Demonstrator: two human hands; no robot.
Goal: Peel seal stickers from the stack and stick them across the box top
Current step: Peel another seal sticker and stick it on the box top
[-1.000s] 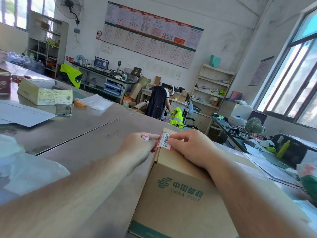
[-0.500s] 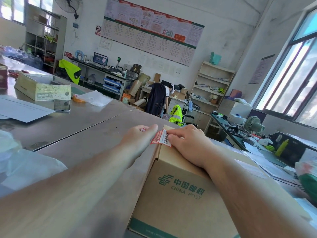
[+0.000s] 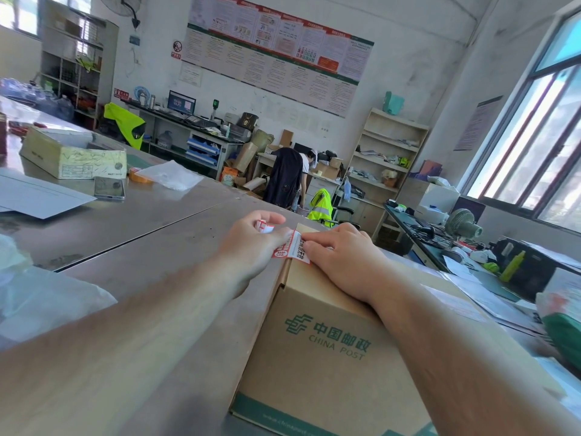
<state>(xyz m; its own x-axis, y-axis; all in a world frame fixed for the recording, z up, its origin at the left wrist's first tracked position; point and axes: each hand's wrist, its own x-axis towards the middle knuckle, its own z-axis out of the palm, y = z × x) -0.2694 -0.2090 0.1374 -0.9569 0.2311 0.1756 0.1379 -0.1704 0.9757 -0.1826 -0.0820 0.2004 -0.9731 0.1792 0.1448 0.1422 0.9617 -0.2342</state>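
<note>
L hand (image 3: 251,247) pinches a small sticker stack (image 3: 263,226) in curled fingers, thumb tip touching the seal sticker (image 3: 290,250), which lies over the box (image 3: 327,347) at its far left top edge. R hand (image 3: 341,258) rests on the box top, fingers bent onto the sticker's right end; pressing or pinching, can't tell.

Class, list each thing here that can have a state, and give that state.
China Post box, closed, flat on the table.
seal sticker, half on the box top, red end overhanging the edge.
sticker stack, pinched in the left hand.
right hand, pressing the seal sticker down.
phone, screen dark.
monitor, lit.
</note>
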